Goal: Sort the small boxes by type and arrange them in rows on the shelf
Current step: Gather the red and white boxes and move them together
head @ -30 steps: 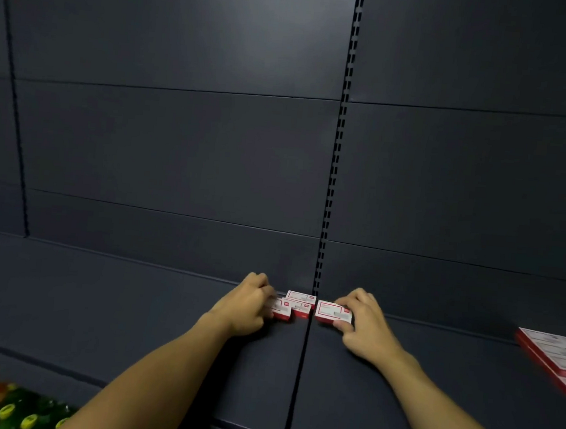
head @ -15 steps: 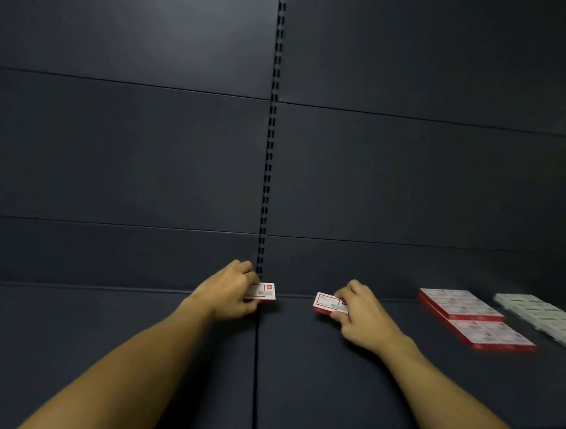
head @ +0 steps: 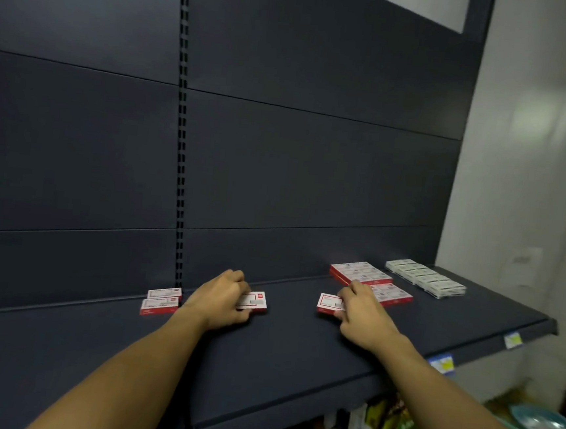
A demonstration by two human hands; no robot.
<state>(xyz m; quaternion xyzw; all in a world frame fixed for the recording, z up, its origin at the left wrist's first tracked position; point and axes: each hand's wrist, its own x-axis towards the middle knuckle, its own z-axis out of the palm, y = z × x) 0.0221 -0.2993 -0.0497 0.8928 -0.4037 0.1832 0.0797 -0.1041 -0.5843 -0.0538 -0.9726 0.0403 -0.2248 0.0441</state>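
Hands (head: pixel 223 298) apart, seemingly sliding boxes (head: pixel 256 301) rightward

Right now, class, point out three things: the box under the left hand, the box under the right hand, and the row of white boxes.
left-hand box (head: pixel 256 301), head view, top face
right-hand box (head: pixel 328 302), head view, top face
row of white boxes (head: pixel 425 278), head view, middle

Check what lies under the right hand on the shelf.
The right hand holds a small red-and-white box flat on the shelf; the box's right part is covered by the fingers.
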